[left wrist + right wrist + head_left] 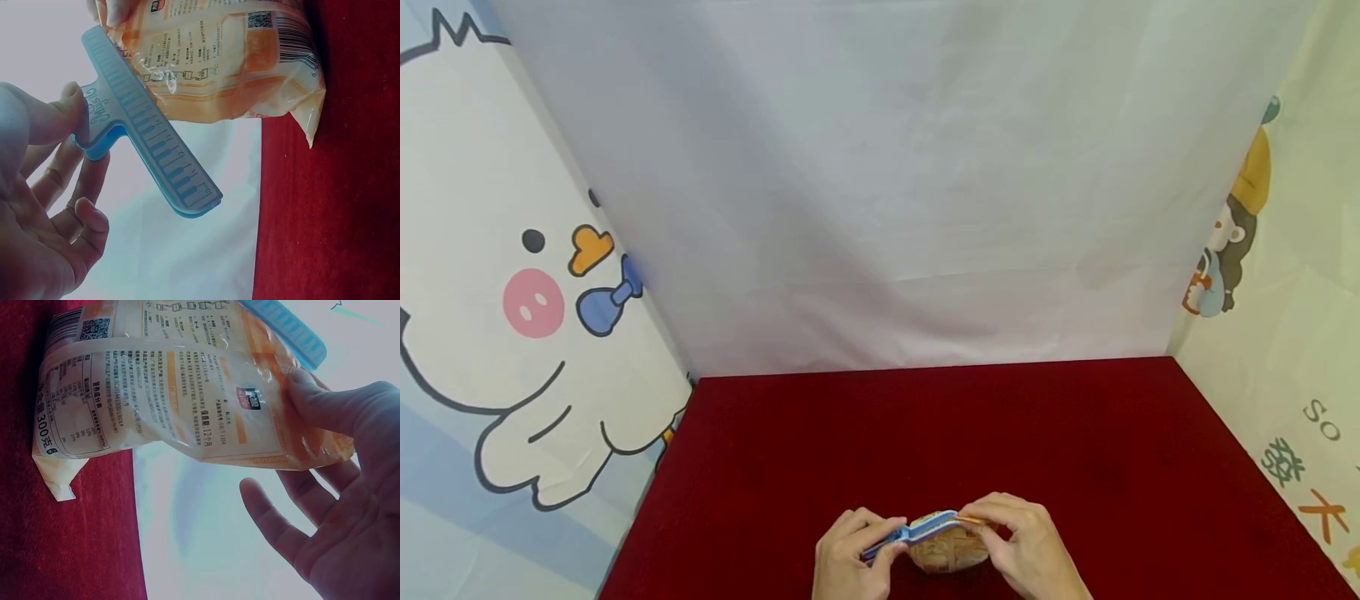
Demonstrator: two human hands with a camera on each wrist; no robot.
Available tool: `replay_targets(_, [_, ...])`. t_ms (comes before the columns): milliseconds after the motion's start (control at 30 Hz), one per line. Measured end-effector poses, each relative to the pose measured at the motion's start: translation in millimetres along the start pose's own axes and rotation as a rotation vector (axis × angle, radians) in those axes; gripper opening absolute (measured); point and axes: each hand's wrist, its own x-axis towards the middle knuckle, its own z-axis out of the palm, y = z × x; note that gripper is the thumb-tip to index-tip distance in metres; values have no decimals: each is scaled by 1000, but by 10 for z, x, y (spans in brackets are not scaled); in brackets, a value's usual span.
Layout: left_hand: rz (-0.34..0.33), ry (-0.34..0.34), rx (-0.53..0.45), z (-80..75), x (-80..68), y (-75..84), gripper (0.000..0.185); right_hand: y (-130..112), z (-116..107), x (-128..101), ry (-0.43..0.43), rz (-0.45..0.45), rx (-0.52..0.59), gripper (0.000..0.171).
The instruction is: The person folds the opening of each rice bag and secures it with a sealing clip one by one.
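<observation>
While the bag (951, 550) is standing on the red table (1075, 467), your left hand (850, 562) is pinching the blue clip (917, 529) and your right hand (1026, 546) is grasping the bag's top.

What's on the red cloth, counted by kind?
Blue bag clip: 1, pinched by the left hand
Orange snack bag: 1, top edge pinched by the right hand, base on the red cloth
Total: 2
</observation>
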Motion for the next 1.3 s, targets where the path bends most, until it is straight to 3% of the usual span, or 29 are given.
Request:
replay_targets(300, [-159,-31,-16,83,10,64,34,-2,32,-26,36,17,-35,37])
replay_targets(533, [-235,-124,-52,85,53,64,27,-30,32,-65,-76,163,78,40])
replay_targets(700, [-237,-177,-41,76,72,66,28,-42,11,-89,-120,219,102,36])
replay_targets(833, [-246,-293,-11,23,83,101,26,56,30,-237,-99,241,112,57])
replay_targets(933, [-227,-380,50,-38,122,123,28,180,84,-370,-126,344,161,65])
replay_targets(1000, [-198,-408,99,-70,152,127,28,256,133,-430,-189,427,195,55])
replay_targets(1133, [-159,-395,122,-79,176,119,24,348,212,-473,-313,498,211,44])
replay_targets(1300, [-144,-312,111,-22,152,109,21,337,235,-462,-354,485,182,42])
